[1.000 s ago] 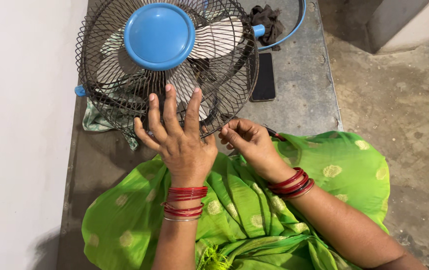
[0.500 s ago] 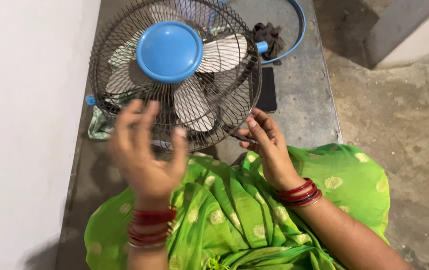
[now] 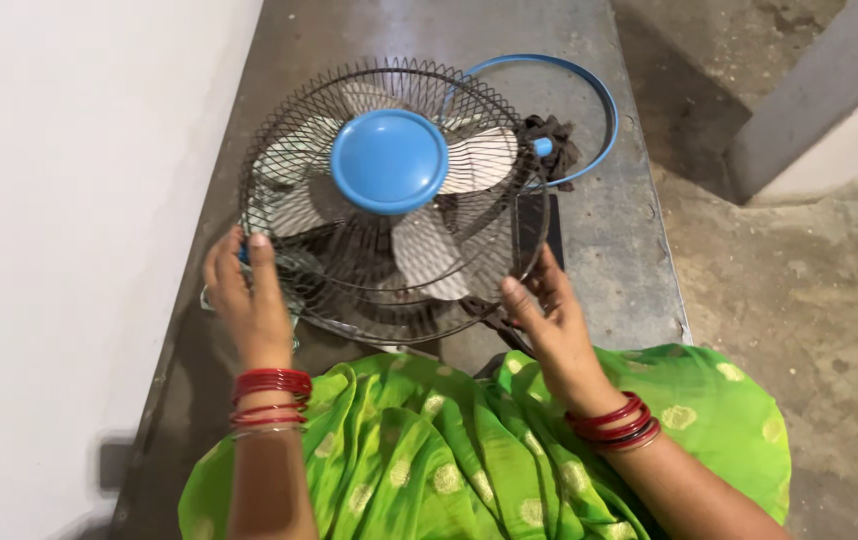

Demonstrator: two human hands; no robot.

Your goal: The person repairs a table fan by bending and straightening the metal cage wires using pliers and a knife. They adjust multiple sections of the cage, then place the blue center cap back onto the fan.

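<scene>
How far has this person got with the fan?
The wire guard with its blue centre cap sits over the pale blades. The left hand and right hand grip the guard's opposite edges. A blue rim ring lies loose on the grey slab behind, with a dark cloth, so it is not yet fitted.

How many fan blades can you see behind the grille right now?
3. One blade at the upper left of the blue hub, one at the right, one at the lower right. The hub and grille may hide another.
</scene>
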